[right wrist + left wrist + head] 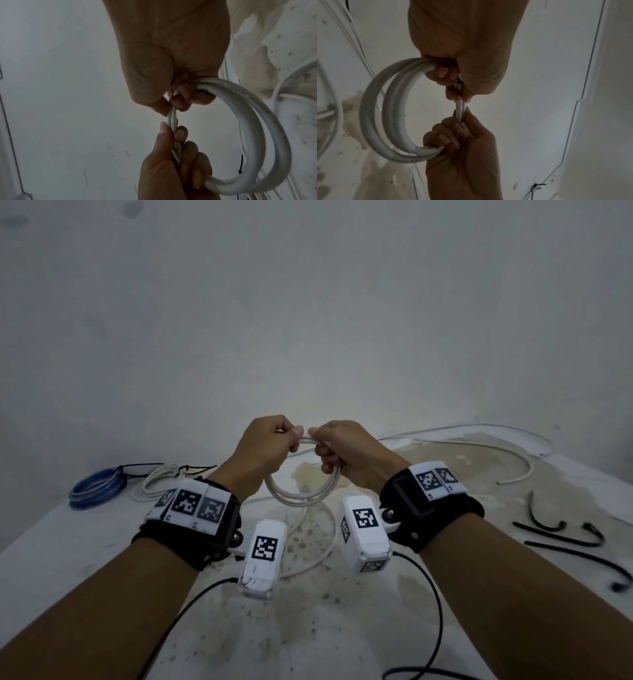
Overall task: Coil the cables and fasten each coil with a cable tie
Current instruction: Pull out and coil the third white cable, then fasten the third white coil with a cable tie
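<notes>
Head view shows a blue coil (94, 489) and a white coil (156, 484) already tied, while fingers (291, 436) of both hands pinch a third, half-wound white cable (301, 491), untied ties (561, 537) waiting on the bench (68, 542).

white cable (301, 494), blue coil (94, 489), black ties (561, 537), checkered black-and-white wrist tags (186, 503)

Coils (102, 489) lie left, cable ties (575, 546) right, probably on table (68, 542).
</notes>
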A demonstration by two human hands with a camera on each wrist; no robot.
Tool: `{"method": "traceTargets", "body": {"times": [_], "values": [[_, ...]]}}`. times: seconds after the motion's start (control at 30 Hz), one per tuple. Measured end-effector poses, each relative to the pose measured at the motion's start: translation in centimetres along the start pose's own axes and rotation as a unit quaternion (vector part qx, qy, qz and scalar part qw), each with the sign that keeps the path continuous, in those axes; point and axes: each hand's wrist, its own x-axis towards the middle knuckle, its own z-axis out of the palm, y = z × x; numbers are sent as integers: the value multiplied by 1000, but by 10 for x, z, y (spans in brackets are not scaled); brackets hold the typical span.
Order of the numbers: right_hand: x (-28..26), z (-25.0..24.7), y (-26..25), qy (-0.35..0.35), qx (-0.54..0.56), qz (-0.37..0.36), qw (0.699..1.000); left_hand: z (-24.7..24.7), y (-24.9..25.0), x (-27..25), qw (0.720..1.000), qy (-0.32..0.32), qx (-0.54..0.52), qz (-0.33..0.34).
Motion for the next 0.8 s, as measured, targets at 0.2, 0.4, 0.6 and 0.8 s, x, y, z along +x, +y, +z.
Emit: {"method": "traceTargets", "body": {"times": [0.2,0.4,0.6,0.8], "values": [[-37,-49,7,62,23,25,997,49,16,-11,999,-31,7,35],[-77,-147,28,285,-464,81,835,87,30,-26,997,-61,9,41],[-137,-225,40,287,-640,150,696,102,42,-34,995,-85,-2,49],[-147,-247,60,300,-578,166,741,99,48,-37,995,-88,0,53]]}}
